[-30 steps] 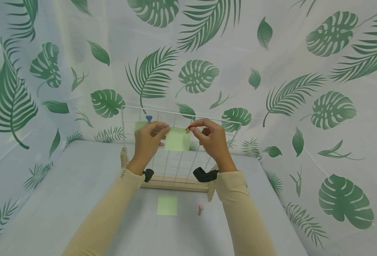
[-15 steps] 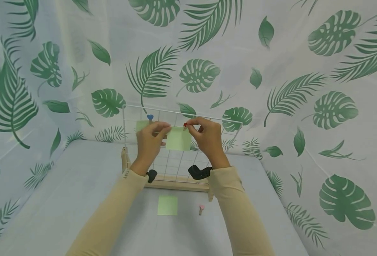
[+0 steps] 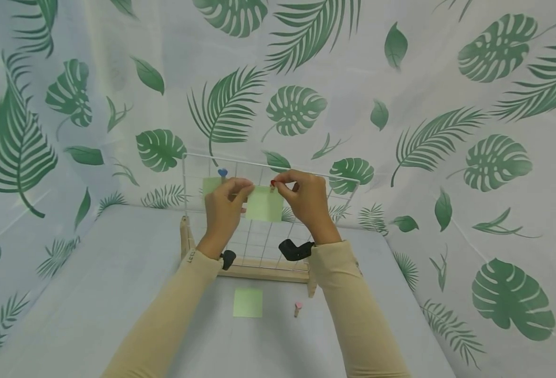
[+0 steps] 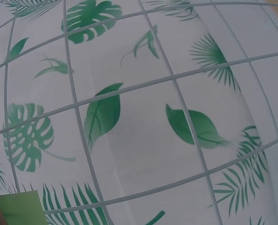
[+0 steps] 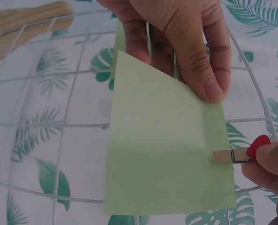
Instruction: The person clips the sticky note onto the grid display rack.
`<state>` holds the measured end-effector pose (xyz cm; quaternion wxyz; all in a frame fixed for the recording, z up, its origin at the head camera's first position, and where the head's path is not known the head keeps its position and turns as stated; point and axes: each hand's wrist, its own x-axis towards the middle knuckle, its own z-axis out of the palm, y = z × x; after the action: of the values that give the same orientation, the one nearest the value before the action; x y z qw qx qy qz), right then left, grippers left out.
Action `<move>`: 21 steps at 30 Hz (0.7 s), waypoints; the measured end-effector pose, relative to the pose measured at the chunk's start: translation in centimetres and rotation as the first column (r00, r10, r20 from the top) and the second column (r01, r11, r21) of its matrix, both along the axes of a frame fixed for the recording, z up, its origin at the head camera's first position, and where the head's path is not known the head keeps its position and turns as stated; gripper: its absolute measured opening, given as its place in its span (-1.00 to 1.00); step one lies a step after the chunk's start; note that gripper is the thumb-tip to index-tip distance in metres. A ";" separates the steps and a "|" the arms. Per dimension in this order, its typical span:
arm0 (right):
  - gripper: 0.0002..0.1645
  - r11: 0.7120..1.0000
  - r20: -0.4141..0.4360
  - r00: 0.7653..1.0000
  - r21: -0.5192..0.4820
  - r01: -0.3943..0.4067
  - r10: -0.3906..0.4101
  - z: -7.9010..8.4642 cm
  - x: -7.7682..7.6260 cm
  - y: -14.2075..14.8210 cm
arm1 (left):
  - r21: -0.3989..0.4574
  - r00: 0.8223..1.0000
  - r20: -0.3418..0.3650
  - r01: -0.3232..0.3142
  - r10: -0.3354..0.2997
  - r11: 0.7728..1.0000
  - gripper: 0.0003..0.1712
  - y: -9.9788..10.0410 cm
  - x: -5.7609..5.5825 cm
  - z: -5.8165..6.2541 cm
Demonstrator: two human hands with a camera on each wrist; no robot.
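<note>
My left hand pinches a pale green paper square by its upper left corner, against a white wire grid. In my right hand, thumb and finger pinch a small wooden clothespin with a red top. The right wrist view shows the clothespin's tip over the paper's upper edge; whether it also grips the wire I cannot tell. Left of that, another green square hangs on the grid under a blue-heart clothespin, partly behind my left hand. The left wrist view shows mostly grid and a green paper corner.
A wooden base carries the grid on the pale table. In front of it lie a loose green paper square and a pink-heart clothespin. Leaf-printed cloth stands behind and at both sides.
My right hand has moved slightly left, bringing the red-topped clothespin inward along the paper's upper edge. The left hand keeps its pinch on the paper.
</note>
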<state>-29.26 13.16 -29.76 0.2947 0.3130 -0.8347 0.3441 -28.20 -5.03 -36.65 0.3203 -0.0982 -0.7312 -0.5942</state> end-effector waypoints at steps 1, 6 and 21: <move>-0.92 1.000 0.001 1.000 -0.004 -0.001 0.001 0.0 0.0 0.0 | -0.001 1.000 0.000 -0.002 0.002 1.000 -0.83 0.0 0.0 0.0; -0.93 1.000 -0.022 1.000 -0.009 0.002 -0.002 -0.1 0.0 -0.2 | -0.003 1.000 -0.007 0.009 -0.009 1.000 -0.85 0.0 0.0 0.1; -0.84 0.993 -0.098 0.989 0.006 0.116 -0.115 -0.8 0.2 -1.2 | -0.062 0.997 -0.056 -0.064 0.061 0.996 -0.83 0.2 0.0 0.0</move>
<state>-29.06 11.94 -30.58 0.3527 0.2823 -0.8380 0.3061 -28.19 -4.84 -36.66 0.3549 -0.1014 -0.7437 -0.5574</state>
